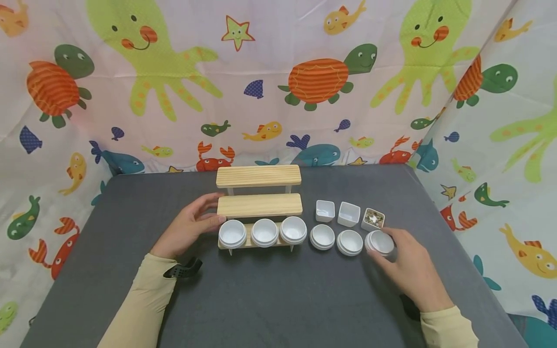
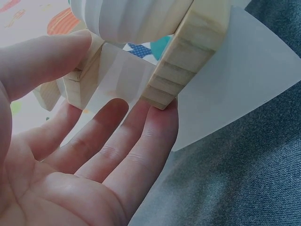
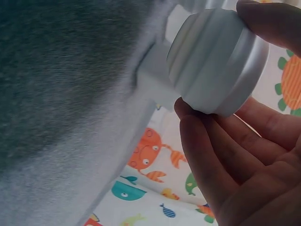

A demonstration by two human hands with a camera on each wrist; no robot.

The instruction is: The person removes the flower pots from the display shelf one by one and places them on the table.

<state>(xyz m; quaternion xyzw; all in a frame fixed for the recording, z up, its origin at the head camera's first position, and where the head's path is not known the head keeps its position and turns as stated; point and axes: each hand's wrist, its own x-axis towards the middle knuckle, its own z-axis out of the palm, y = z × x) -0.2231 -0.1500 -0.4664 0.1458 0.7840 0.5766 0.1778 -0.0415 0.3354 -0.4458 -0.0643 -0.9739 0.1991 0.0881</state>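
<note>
1. Currently pinching white bowl [image 1: 381,241] in right hand [image 1: 411,268], right of frame centre.
2. Gripping left end of wooden stand [image 1: 259,205], mid-frame, with left hand [image 1: 187,227].
3. Seeing wooden stand lying crosswise, leftward of white bowl.

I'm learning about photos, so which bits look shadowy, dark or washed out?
Head view: fairly even light, soft shadow on the table near the right hand; left wrist view: the patterned curtain looks washed out at top left; right wrist view: table dark at top left, white cup banded light and dark.
</note>
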